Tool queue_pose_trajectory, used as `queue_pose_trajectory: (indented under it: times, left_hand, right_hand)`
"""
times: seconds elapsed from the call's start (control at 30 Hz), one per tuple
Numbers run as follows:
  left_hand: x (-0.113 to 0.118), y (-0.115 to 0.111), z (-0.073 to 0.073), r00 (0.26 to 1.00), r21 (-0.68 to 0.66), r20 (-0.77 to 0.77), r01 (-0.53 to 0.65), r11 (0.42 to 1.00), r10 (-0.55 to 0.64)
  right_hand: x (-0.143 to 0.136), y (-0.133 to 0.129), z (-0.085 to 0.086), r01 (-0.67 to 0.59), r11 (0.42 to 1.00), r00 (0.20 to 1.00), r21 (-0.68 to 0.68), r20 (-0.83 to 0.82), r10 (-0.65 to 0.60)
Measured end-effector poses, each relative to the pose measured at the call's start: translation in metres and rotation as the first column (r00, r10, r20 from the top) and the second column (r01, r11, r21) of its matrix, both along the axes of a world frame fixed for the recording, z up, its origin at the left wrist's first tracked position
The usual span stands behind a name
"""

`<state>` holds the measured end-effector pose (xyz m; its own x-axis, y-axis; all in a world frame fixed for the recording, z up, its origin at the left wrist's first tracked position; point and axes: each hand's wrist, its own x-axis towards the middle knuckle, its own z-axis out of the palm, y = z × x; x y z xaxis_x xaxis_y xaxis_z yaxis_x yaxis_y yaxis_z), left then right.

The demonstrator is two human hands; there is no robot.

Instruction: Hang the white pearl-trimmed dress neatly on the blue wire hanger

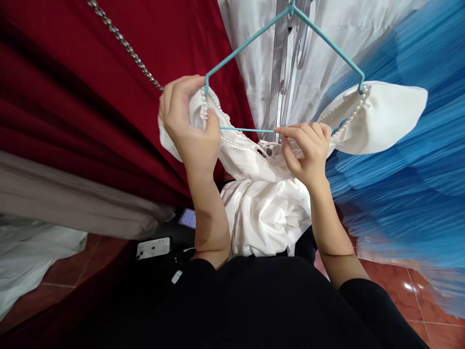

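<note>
A white dress (250, 162) with pearl-bead trim hangs from a light-blue wire hanger (249, 48). My left hand (191, 123) is closed around the dress's left shoulder, its thumb by the beads and the hanger's left corner. My right hand (307, 148) is closed at the hanger's lower bar, index fingertip on the wire; the thumb side is partly hidden, and white cloth lies just behind. On the right, the other beaded strap loops over the hanger's corner beside a flared white sleeve (390, 116). The dress's lower part gathers in folds over my lap.
Red cloth (207, 39) hangs at left with a beaded chain (123, 41) before it. Blue tulle (410, 194) fills the right. Behind the hanger are a metal pole (285, 72) and white drapes (247, 29). Two phones, one a white phone (153, 248), lie on a dark surface.
</note>
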<state>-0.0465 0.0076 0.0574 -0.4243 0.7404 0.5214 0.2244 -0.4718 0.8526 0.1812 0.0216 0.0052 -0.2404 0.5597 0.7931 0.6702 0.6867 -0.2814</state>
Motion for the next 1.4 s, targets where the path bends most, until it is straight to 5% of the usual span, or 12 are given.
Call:
queue_pose_trajectory:
  times: [0.23, 0.37, 0.43, 0.53, 0.6, 0.67, 0.87, 0.97, 1.07, 1.13, 1.3, 1.4]
  left_hand:
    - [-0.041, 0.03, -0.005, 0.954, 0.294, -0.043, -0.272, 0.916, 0.297]
    - [-0.063, 0.021, -0.036, 0.922, 0.241, 0.058, -0.384, 0.891, 0.382]
    - [-0.061, 0.012, -0.056, 0.945, 0.198, 0.065, -0.326, 0.924, 0.32]
    - [-0.042, 0.0, -0.075, 0.998, 0.13, 0.042, -0.041, 0.991, 0.036]
    - [-0.02, -0.006, -0.074, 0.984, 0.09, 0.039, 0.169, 0.982, -0.173]
    - [0.007, -0.01, -0.066, 0.963, 0.074, 0.048, 0.261, 0.963, -0.265]
    - [0.074, -0.021, -0.047, 0.953, 0.109, 0.257, 0.138, 0.984, -0.162]
    - [0.075, -0.016, -0.05, 0.907, 0.233, 0.329, 0.192, 0.953, -0.263]
    - [0.063, -0.008, -0.052, 0.89, 0.319, 0.32, 0.221, 0.921, -0.325]
    - [0.057, -0.005, -0.053, 0.892, 0.328, 0.309, 0.224, 0.918, -0.329]
    - [0.055, -0.005, -0.052, 0.898, 0.361, 0.296, 0.211, 0.908, -0.326]
    - [0.052, -0.007, -0.049, 0.891, 0.358, 0.312, 0.212, 0.909, -0.331]
  right_hand:
    - [0.019, -0.003, 0.013, -0.089, 0.993, 0.991, -0.073, 0.089, 0.096]
    - [0.021, -0.007, 0.018, -0.132, 0.986, 0.984, -0.098, 0.111, 0.142]
    - [0.019, -0.008, 0.017, -0.154, 0.983, 0.981, -0.102, 0.106, 0.164]
    - [0.016, -0.006, 0.015, -0.149, 0.985, 0.981, -0.091, 0.109, 0.159]
    - [0.015, -0.005, 0.014, -0.135, 0.987, 0.983, -0.091, 0.114, 0.145]
    - [0.015, -0.005, 0.014, -0.133, 0.987, 0.984, -0.095, 0.104, 0.142]
    - [0.011, -0.014, 0.011, -0.145, 0.989, 0.989, 0.018, 0.028, 0.144]
    - [0.018, -0.011, 0.012, -0.087, 0.976, 0.995, 0.199, -0.021, 0.093]
    - [0.036, 0.001, 0.02, 0.154, 0.917, 0.977, 0.368, -0.192, -0.087]
    - [0.05, 0.011, 0.025, 0.216, 0.918, 0.962, 0.332, -0.231, -0.143]
    - [0.067, 0.031, 0.033, 0.077, 0.99, 0.979, 0.12, -0.199, -0.052]
    - [0.067, 0.04, 0.042, 0.131, 0.987, 0.954, 0.097, -0.285, -0.099]
